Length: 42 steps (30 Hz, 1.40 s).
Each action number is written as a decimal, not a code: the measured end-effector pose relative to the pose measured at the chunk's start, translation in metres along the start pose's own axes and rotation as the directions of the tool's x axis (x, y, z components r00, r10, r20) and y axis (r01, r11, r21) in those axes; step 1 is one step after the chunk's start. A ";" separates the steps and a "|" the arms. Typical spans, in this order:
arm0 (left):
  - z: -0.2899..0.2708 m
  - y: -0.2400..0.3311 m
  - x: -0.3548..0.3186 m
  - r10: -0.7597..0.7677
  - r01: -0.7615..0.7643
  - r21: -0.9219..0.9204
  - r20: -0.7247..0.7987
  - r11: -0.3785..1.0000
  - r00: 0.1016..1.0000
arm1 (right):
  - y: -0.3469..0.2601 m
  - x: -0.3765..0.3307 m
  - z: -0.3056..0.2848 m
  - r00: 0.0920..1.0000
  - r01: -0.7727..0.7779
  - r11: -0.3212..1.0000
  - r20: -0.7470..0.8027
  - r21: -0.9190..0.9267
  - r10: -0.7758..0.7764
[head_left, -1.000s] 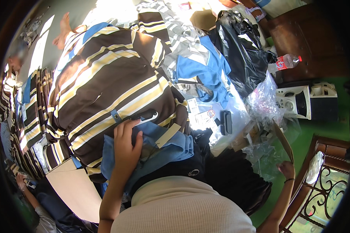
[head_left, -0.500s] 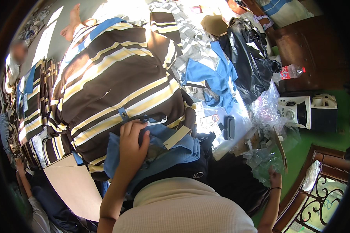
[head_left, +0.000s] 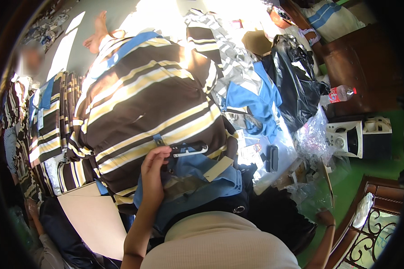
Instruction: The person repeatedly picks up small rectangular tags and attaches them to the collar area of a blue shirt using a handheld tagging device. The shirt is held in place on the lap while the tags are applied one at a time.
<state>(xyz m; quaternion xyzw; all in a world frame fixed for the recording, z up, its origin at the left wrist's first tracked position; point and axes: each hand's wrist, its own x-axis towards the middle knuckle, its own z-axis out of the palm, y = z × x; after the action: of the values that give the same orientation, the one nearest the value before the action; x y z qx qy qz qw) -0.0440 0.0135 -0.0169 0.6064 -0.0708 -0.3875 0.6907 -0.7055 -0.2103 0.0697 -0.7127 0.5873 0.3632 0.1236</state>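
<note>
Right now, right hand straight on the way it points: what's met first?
Likely the crumpled clear plastic, just up and left of the right hand in the picture; depth is unclear, so they may already touch.

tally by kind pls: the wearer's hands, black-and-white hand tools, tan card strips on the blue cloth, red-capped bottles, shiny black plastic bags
wearer's hands, left hand and right hand: 2
black-and-white hand tool: 1
tan card strip: 1
red-capped bottle: 1
shiny black plastic bag: 1
total: 6
</note>
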 end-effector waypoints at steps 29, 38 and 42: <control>-0.070 0.048 -0.067 -0.163 -0.205 0.718 0.407 0.666 0.899 | -0.554 0.051 -0.169 0.128 0.990 0.142 -0.301 -0.024 -0.945; -0.070 0.061 -0.061 -0.264 -0.180 0.790 0.397 0.587 0.879 | -0.501 0.058 -0.186 0.201 0.362 0.205 0.139 0.909 -0.970; -0.066 0.062 -0.063 -0.267 -0.185 0.815 0.381 0.549 0.885 | -0.524 0.057 -0.167 0.150 0.809 0.068 -0.094 0.584 -0.984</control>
<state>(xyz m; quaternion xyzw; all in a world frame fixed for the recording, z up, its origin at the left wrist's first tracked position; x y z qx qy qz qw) -0.0220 0.1026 0.0454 0.7505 -0.3939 -0.4560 0.2714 -0.1552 -0.2073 0.0191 -0.7840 0.0437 0.1450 0.6019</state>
